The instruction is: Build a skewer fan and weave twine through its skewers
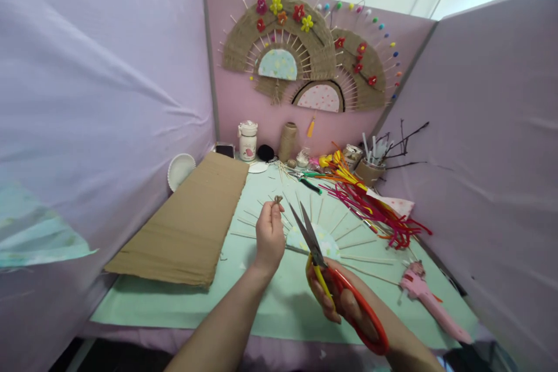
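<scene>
My left hand (269,235) is closed in a pinch on a short piece of brown twine (278,200), whose looped end sticks out above the fingers. In my right hand (335,290) is a pair of scissors (314,244) with red and yellow handles. Its blades are parted and point up and to the left, just right of my left hand and apart from the twine. Below and behind both hands lies a half-round patterned fabric piece (325,241) with thin sticks (366,242) fanning out from it. My hands hide part of it.
A brown cardboard sheet (196,221) lies at left. Pipe cleaners (379,209), pliers (310,186) and a cup of twigs (369,171) are at back right. A pink glue gun (431,302) rests at right. A twine spool (288,142) and white jar (248,142) stand behind.
</scene>
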